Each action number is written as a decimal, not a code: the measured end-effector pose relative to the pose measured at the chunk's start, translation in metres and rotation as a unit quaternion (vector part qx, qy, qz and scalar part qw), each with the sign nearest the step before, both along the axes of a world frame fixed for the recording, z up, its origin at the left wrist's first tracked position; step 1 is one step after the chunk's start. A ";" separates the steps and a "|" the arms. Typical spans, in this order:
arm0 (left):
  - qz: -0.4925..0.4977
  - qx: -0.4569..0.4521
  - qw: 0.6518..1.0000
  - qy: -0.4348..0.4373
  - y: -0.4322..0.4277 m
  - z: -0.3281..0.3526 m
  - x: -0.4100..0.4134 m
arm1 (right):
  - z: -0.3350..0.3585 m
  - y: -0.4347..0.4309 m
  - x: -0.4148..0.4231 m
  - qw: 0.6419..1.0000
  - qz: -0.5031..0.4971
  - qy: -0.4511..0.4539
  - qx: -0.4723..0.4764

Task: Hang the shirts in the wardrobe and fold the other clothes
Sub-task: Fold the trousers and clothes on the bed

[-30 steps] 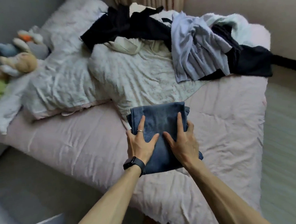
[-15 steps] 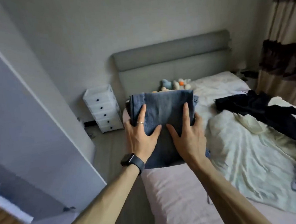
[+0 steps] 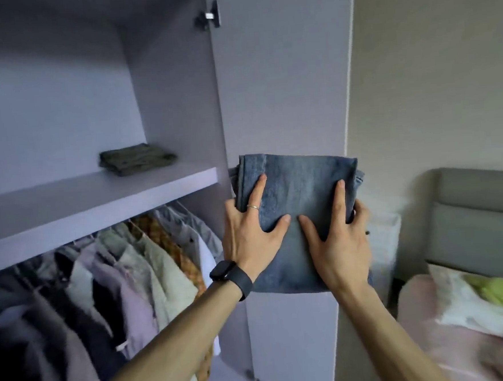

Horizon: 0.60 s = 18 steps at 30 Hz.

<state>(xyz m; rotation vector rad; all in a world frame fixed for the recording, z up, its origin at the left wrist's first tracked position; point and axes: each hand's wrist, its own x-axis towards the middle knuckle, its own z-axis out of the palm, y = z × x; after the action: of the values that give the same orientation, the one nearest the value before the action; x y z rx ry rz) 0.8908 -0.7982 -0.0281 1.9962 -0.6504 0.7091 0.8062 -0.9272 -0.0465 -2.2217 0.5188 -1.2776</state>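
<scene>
Folded jeans (image 3: pixel 300 181) in pinching grip of left hand (image 3: pixel 247 235) and right hand (image 3: pixel 340 243), beside wardrobe shelf (image 3: pixel 96 195)

Folded jeans (image 3: pixel 299 193): blue denim, folded into a thick flat rectangle with a stitched seam along the far left edge. They are held in the air, almost level, in front of the open door, just right of the shelf's (image 3: pixel 96 201) end.
Hold: the left hand (image 3: pixel 247 238) grips the left side and the right hand (image 3: pixel 340 243) the right side, with thumbs and forefingers on top.
Wardrobe (image 3: pixel 176 106): lilac-grey, open.
Olive garment (image 3: pixel 136 159): folded small, lying on the shelf near the right inner wall.
Shirts (image 3: pixel 136 263): hang close together on the rail under the shelf, in dark, lilac, pale green, orange check and grey.
</scene>
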 end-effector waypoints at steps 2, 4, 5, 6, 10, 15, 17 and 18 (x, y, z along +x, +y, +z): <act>0.034 -0.005 0.999 -0.012 0.025 0.010 0.037 | 0.010 0.018 0.045 0.999 0.040 -0.008 -0.010; 0.070 -0.009 0.997 -0.014 0.048 0.020 0.071 | 0.020 0.035 0.085 0.996 0.082 -0.009 -0.017; 0.084 -0.008 0.996 -0.014 0.057 0.024 0.085 | 0.025 0.040 0.103 0.995 0.095 -0.009 -0.018; 0.094 -0.008 0.995 -0.016 0.065 0.028 0.098 | 0.029 0.046 0.119 0.994 0.109 -0.011 -0.016; 0.138 -0.007 0.990 -0.022 0.092 0.047 0.151 | 0.048 0.064 0.189 0.988 0.153 -0.008 -0.033; 0.179 -0.010 0.984 -0.010 0.110 0.076 0.221 | 0.079 0.075 0.276 0.978 0.202 0.006 -0.052; 0.200 -0.010 0.980 -0.011 0.111 0.090 0.251 | 0.094 0.076 0.313 0.972 0.224 -0.003 -0.067; 0.204 -0.013 0.979 -0.008 0.113 0.097 0.262 | 0.101 0.076 0.327 0.971 0.228 -0.002 -0.073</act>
<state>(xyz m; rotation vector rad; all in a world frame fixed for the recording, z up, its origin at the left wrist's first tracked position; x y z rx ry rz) 1.1528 -0.6849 0.0691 2.1230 -0.2357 0.9696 1.1334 -0.8511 0.0543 -2.2778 -0.0948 -1.0992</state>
